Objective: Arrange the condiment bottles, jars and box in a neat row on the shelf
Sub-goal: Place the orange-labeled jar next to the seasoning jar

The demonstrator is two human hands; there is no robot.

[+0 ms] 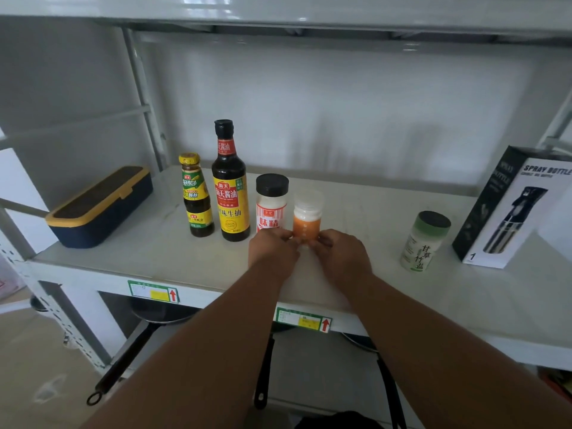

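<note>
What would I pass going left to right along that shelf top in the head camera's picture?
Navy lidded box with yellow trim → small yellow-capped sauce bottle → tall soy sauce bottle → black-lidded white jar → orange jar, held by both hands → green-labelled jar → spray bottle box.

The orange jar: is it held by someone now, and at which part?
Yes. Both hands, left and right, pinch the orange jar at its base, one from each side.
</note>
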